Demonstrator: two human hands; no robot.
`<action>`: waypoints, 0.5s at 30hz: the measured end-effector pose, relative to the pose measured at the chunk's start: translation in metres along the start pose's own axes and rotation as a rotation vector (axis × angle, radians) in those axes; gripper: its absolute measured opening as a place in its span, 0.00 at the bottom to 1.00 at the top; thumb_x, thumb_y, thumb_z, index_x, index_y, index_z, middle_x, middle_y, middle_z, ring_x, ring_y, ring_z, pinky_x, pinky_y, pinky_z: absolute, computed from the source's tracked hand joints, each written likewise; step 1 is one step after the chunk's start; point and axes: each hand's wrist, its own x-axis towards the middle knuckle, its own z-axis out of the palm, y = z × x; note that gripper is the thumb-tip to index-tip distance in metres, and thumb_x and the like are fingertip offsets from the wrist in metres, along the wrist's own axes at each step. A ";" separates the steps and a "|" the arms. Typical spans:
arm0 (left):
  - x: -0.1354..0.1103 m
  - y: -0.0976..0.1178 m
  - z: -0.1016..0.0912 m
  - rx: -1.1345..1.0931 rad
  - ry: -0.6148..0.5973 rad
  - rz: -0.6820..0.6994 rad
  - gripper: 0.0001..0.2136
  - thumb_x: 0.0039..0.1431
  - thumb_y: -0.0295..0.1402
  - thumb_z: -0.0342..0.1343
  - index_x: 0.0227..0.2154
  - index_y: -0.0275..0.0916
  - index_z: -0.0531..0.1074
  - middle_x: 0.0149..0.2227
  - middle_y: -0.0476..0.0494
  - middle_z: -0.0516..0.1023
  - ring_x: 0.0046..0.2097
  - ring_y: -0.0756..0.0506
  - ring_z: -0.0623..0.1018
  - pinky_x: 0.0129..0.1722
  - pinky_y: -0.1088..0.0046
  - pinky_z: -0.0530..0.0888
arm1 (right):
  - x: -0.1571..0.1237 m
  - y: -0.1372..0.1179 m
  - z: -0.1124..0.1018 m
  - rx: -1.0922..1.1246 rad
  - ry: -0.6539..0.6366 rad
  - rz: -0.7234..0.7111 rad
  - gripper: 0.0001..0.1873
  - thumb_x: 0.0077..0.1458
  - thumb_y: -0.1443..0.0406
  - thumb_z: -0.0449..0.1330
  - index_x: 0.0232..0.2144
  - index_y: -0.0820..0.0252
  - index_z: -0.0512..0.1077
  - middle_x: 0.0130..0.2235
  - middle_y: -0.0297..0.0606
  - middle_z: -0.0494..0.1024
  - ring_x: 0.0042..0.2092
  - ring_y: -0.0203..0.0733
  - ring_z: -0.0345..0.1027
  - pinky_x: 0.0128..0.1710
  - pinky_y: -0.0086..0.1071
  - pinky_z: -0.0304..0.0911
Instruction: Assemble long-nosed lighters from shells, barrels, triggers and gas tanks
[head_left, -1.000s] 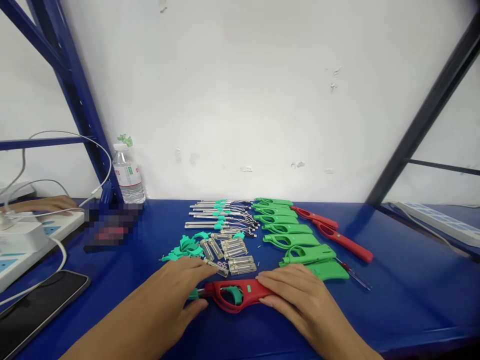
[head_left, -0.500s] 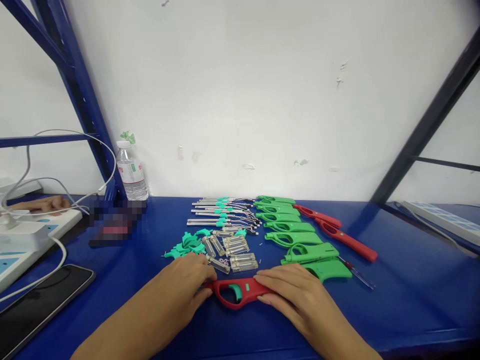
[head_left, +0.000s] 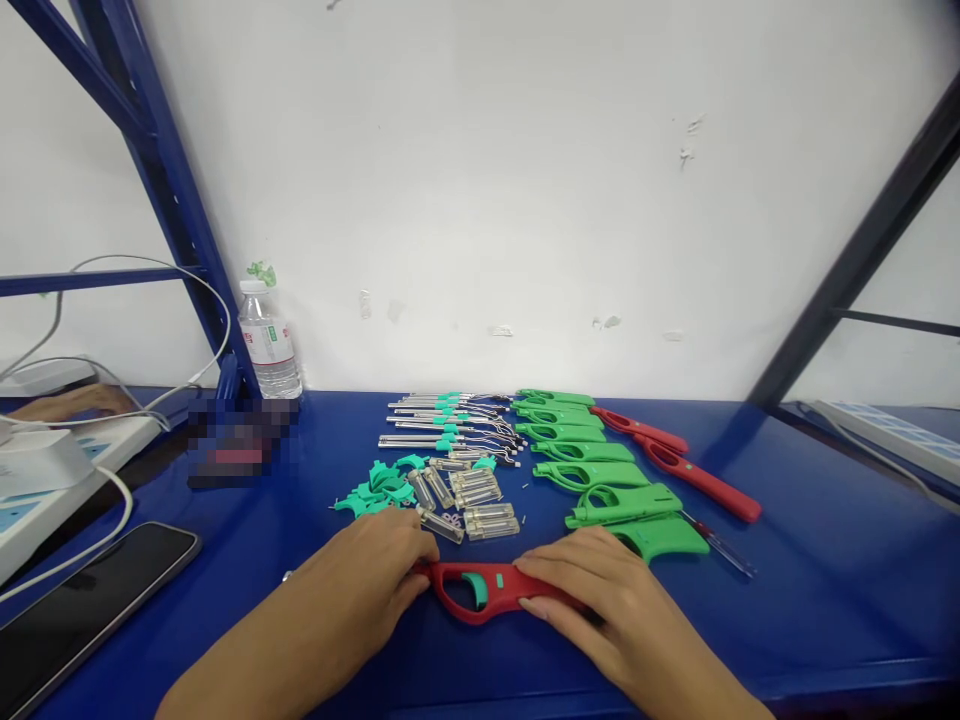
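A red lighter shell with a teal trigger (head_left: 480, 588) lies flat on the blue table near its front edge. My left hand (head_left: 367, 580) covers its left end, fingers curled round it. My right hand (head_left: 592, 590) rests on its right end, fingers pressed along the top. Just behind lie teal triggers (head_left: 379, 490), clear fuel tubes (head_left: 469, 500) and metal nozzle rods (head_left: 442, 425). Several green shells (head_left: 585, 460) and two red lighters (head_left: 675, 465) lie to the right.
A water bottle (head_left: 268, 345) stands by the blue rack post at the back left. A phone (head_left: 82, 605) and a white power strip with cables (head_left: 45, 470) lie at the left, with another person's hand (head_left: 67, 400) behind. A small screwdriver (head_left: 720, 545) lies right.
My left hand has slid right along the red shell and closed over its left end, hiding the teal tip. The view has shifted slightly.
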 end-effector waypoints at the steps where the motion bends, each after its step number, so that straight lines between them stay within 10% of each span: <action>1: 0.000 0.000 0.000 -0.003 -0.004 0.000 0.12 0.66 0.25 0.54 0.38 0.43 0.82 0.42 0.43 0.83 0.44 0.40 0.82 0.46 0.66 0.75 | -0.001 0.000 0.000 0.007 -0.001 0.005 0.12 0.70 0.59 0.64 0.54 0.48 0.80 0.50 0.34 0.87 0.48 0.47 0.82 0.54 0.42 0.70; 15: 0.000 0.003 0.000 -0.021 0.005 -0.023 0.11 0.66 0.25 0.55 0.37 0.44 0.82 0.41 0.43 0.83 0.43 0.41 0.81 0.45 0.67 0.75 | -0.005 0.003 0.002 0.013 -0.005 0.009 0.11 0.69 0.60 0.66 0.52 0.49 0.81 0.51 0.35 0.87 0.49 0.47 0.82 0.56 0.43 0.71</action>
